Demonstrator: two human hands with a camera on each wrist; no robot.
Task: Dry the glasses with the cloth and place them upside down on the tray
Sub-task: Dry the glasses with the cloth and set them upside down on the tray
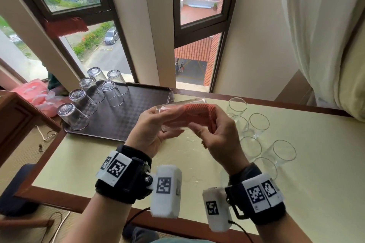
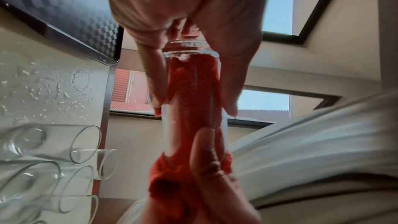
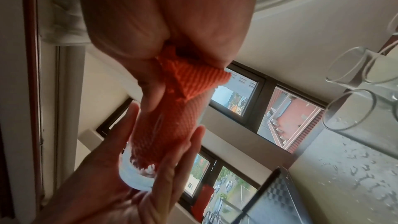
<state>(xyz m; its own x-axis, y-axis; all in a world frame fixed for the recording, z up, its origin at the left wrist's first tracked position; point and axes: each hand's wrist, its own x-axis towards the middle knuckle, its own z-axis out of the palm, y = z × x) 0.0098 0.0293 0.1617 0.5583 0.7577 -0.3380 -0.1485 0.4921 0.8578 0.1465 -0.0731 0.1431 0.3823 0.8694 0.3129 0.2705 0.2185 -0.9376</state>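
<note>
My left hand (image 1: 167, 124) grips a clear glass (image 1: 175, 119) on its side above the table, base to the left, mouth to the right. An orange ribbed cloth (image 1: 199, 111) is stuffed inside the glass (image 2: 193, 77) and spills out of the mouth, where my right hand (image 1: 205, 122) pinches it. In the right wrist view the cloth (image 3: 200, 81) bunches under the right fingers and fills the glass (image 3: 168, 134), which rests on the left fingers (image 3: 176, 151). A dark patterned tray (image 1: 138, 108) at the back left holds several upturned glasses (image 1: 73, 116).
Several upright wet glasses (image 1: 258, 124) stand on the cream table (image 1: 98, 163) to the right of my hands. Water drops (image 2: 53, 88) lie on the table top. A window and a white curtain (image 1: 325, 25) rise behind the table. A pink bag (image 1: 33, 92) lies left of the tray.
</note>
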